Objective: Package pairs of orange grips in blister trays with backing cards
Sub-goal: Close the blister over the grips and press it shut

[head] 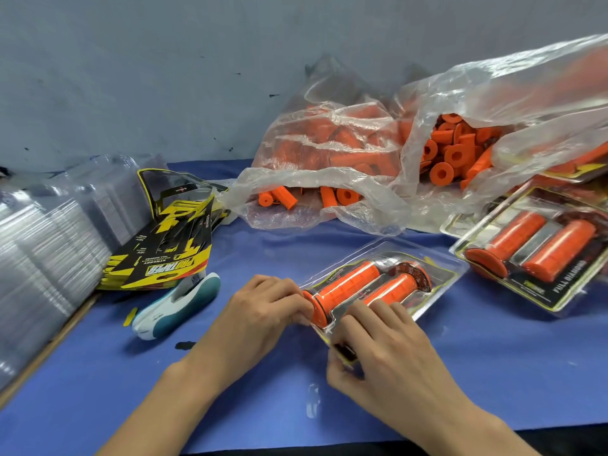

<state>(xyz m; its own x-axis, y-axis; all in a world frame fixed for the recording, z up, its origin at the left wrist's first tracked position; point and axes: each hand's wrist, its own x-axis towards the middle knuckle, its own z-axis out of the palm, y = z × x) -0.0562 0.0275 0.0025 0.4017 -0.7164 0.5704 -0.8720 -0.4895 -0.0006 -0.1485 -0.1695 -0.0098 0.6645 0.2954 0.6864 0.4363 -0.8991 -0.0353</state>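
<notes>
A clear blister tray (437, 269) lies on the blue table in front of me, with two orange grips (352, 284) and a black-and-yellow backing card inside. My left hand (263, 311) pinches the tray's near left edge beside the flange of the left grip. My right hand (381, 343) grips the tray's near end, fingers curled over it and thumb under the corner. Loose orange grips (454, 153) fill two clear plastic bags at the back.
Finished packs (539, 255) are piled at the right. A stack of backing cards (174, 241) lies at the left, with stacks of empty clear trays (49, 245) beyond it. A white-and-teal tool (177, 306) lies near the cards. A grey wall closes the back.
</notes>
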